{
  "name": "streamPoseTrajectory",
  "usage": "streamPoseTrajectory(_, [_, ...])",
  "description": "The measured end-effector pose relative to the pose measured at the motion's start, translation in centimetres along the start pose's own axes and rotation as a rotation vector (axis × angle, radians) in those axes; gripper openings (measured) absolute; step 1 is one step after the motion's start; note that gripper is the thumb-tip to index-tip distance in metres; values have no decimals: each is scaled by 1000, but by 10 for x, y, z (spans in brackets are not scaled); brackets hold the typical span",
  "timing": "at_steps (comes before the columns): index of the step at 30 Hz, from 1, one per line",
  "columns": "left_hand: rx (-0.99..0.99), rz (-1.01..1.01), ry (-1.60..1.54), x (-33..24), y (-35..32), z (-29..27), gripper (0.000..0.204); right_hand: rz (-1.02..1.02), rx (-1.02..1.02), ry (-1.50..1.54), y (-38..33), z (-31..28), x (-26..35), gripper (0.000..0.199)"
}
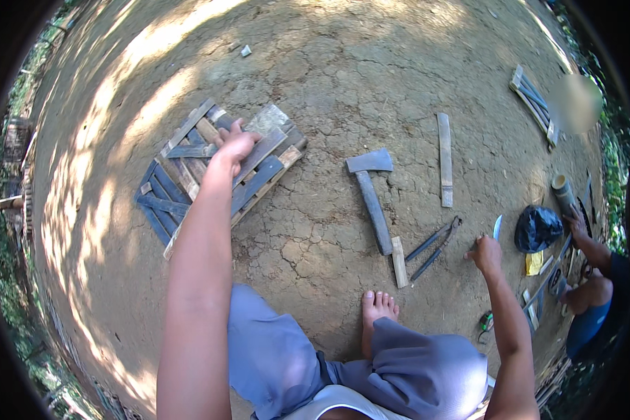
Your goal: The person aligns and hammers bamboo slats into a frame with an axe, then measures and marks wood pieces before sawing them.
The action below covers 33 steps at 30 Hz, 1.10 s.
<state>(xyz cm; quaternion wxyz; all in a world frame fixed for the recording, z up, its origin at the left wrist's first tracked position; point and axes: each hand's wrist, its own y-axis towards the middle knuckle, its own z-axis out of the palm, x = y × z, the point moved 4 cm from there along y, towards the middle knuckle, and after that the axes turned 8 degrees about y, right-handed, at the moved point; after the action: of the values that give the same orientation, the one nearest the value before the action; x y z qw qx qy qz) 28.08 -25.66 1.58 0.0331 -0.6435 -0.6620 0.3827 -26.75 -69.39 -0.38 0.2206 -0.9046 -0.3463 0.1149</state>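
Note:
My left hand (236, 145) reaches out over a slatted wooden frame (182, 183) of weathered boards on the ground. Its fingers are bent around one of the boards, though their tips are partly hidden. Pale and dark planks (276, 117) lie against the frame's right side. Off to the right, my right hand (487, 255) is closed in a fist. A short bright knife blade (497, 226) sticks out above it; the handle is hidden in the fist. Between my hands lie an axe (372, 199) with a dark handle and long-handled pincers (434, 247), their handles spread apart.
A small wood block (399, 262) touches the axe handle's end. A flat wooden strip (444, 161) lies farther out. To the right are a black plastic bag (538, 229), a yellow packet (534, 263), a tape measure (486, 322) and a seated person (589, 301) beside a bamboo tube (561, 190).

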Motion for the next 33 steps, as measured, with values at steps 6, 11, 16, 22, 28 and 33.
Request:
streamPoseTrajectory(6, [-14, -19, -39, -2, -16, -6, 84, 18, -5, -14, 3, -6, 7, 43])
streamPoseTrajectory(11, [-15, -38, -27, -6, -17, -2, 84, 6, -10, -6, 4, -4, 4, 43])
streamPoseTrajectory(16, [-20, -51, -21, -6, -19, -3, 84, 29, -14, -17, 4, -5, 3, 43])
streamPoseTrajectory(22, [-26, -54, 0, -5, -17, -4, 83, 13, 2, -44, 6, -2, 3, 45])
streamPoseTrajectory(28, [-10, -50, -8, -5, -18, -3, 83, 59, 27, -50, 5, -6, 4, 43])
streamPoseTrajectory(33, [-1, -52, 7, -6, -19, -4, 82, 57, 15, -36, 4, -6, 5, 44])
